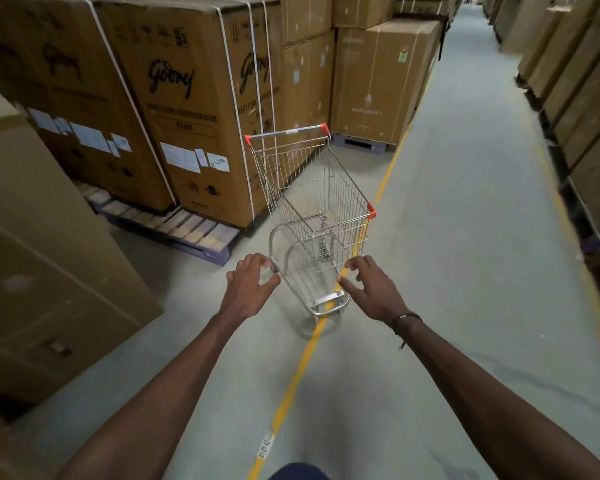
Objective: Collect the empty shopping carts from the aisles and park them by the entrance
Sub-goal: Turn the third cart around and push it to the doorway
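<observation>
Both hands, left and right, spread open and holding nothing, reach for the empty cart; next, probably grip its frame and wheel it out

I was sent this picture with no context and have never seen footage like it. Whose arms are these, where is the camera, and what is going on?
The camera sits on a person's head, looking forward and down, so the two bare arms are their own. There is no machine here. They stand in a warehouse aisle between stacked cardboard boxes on pallets. Ahead is an empty wire shopping cart, standing over a yellow floor line, its handle at the far end. The left hand and right hand are open, fingers spread, reaching toward the cart's near end. The left fingertips look close to the frame; neither hand grips anything.
</observation>
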`<state>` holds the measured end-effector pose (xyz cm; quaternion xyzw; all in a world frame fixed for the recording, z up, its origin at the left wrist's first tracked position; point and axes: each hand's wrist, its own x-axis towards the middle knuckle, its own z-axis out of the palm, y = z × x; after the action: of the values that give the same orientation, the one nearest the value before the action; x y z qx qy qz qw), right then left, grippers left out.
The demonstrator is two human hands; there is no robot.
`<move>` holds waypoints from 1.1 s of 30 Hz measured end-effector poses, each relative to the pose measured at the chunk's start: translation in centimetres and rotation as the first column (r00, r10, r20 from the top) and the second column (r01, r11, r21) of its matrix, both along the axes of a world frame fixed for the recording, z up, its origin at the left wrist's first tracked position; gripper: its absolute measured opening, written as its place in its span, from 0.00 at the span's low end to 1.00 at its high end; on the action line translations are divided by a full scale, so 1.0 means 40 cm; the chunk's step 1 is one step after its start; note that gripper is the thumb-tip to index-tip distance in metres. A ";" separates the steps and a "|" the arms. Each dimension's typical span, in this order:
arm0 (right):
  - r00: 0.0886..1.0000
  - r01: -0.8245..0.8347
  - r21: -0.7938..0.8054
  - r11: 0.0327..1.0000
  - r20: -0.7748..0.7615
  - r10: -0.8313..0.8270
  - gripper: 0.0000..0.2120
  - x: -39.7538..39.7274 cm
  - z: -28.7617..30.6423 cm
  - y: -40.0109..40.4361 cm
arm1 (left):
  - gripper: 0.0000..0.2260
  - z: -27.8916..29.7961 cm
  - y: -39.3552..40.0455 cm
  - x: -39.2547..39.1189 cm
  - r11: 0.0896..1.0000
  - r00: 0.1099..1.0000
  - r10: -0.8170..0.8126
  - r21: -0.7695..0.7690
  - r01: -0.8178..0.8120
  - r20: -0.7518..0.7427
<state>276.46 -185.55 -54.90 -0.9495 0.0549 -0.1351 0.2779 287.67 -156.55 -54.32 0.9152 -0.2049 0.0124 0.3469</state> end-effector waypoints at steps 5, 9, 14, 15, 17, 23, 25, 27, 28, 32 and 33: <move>0.998 -0.060 -0.005 0.998 0.004 0.060 0.18 0.205 -0.005 -0.026 | 0.12 0.000 -0.030 0.177 1.000 1.000 0.003 0.027 -0.003 -0.015; 0.994 -0.109 0.009 0.994 0.020 0.109 0.21 0.398 -0.026 -0.052 | 0.13 -0.022 -0.049 0.343 0.998 0.998 0.051 0.050 -0.049 -0.026; 0.984 -0.179 0.012 0.984 0.026 0.179 0.27 0.671 -0.066 -0.086 | 0.13 -0.036 -0.091 0.574 0.992 0.995 0.098 0.079 -0.096 -0.023; 0.981 -0.194 0.008 0.981 0.028 0.194 0.29 0.731 -0.068 -0.093 | 0.13 -0.035 -0.097 0.626 0.992 0.995 0.104 0.078 -0.102 -0.013; 0.975 -0.221 -0.004 0.975 0.037 0.221 0.30 0.858 -0.054 -0.109 | 0.14 -0.019 -0.113 0.734 0.991 0.994 0.111 0.073 -0.111 -0.005; 0.970 -0.239 0.013 0.971 0.038 0.239 0.27 1.253 0.027 -0.186 | 0.14 0.052 -0.164 1.088 0.988 0.992 0.128 0.080 -0.129 0.013; 0.969 -0.245 0.002 0.969 0.035 0.245 0.24 1.371 0.041 -0.218 | 0.11 0.069 -0.184 1.202 0.986 0.989 0.144 0.079 -0.147 0.041; 0.968 -0.247 -0.007 0.969 0.043 0.247 0.26 1.471 0.057 -0.240 | 0.11 0.089 -0.207 1.301 0.982 0.984 0.171 0.072 -0.174 0.044; 0.968 -0.247 -0.003 0.969 0.044 0.247 0.27 1.513 0.065 -0.248 | 0.12 0.098 -0.218 1.342 0.981 0.983 0.178 0.074 -0.181 0.043; 0.969 -0.247 0.022 0.969 0.024 0.246 0.30 1.658 0.060 -0.271 | 0.15 0.112 -0.253 1.491 0.978 0.984 0.174 0.116 -0.176 0.024; 0.969 -0.246 0.027 0.969 0.023 0.245 0.29 1.690 0.055 -0.275 | 0.16 0.110 -0.260 1.527 0.978 0.985 0.172 0.120 -0.173 0.019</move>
<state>344.05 -196.55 -52.71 -0.9433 -0.0636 -0.1081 0.3073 348.75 -166.96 -49.93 0.9488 -0.1267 0.0340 0.2873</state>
